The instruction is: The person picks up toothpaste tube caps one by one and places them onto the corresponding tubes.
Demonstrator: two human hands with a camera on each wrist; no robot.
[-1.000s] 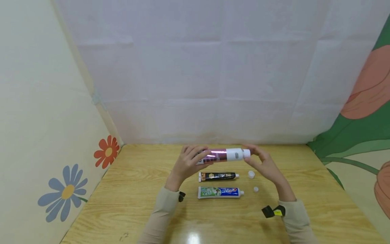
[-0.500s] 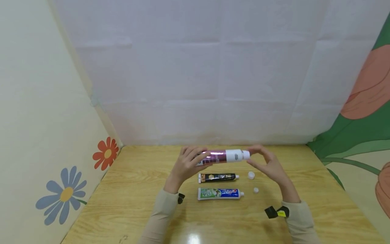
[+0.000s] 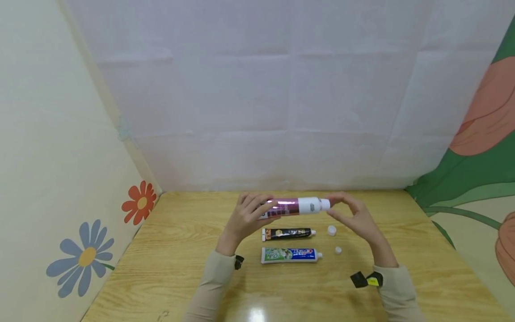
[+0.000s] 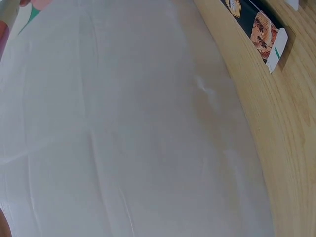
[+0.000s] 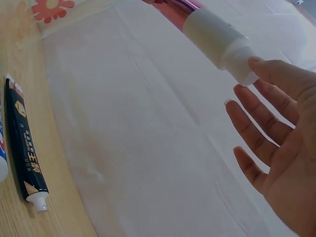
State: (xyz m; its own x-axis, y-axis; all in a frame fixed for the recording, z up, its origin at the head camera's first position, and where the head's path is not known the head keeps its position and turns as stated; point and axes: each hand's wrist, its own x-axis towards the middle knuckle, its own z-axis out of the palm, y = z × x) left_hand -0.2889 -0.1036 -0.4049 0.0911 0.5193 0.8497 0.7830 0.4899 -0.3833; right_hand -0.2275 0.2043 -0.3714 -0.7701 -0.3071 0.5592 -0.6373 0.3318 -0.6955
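In the head view my left hand (image 3: 250,213) grips the tail end of a pink and white toothpaste tube (image 3: 287,206), raised and lying nearly level above the table. At the tube's right end is a white cap (image 3: 325,205), which the thumb and index finger of my right hand (image 3: 356,219) pinch. The right wrist view shows the thumb against the cap (image 5: 242,65), with the other fingers spread apart. Below the raised tube lie a black toothpaste tube (image 3: 287,234) and a green and blue toothpaste tube (image 3: 290,255), both with bare nozzles pointing right.
Two loose white caps lie right of the tubes, a larger cap (image 3: 331,230) and a smaller cap (image 3: 338,250). The wooden table (image 3: 181,268) meets a white cloth backdrop (image 3: 257,134) behind. Flower-patterned panels stand left and right.
My right hand has shifted slightly right and its fingers sit further out on the cap. The left hand and the pink tube have hardly moved.
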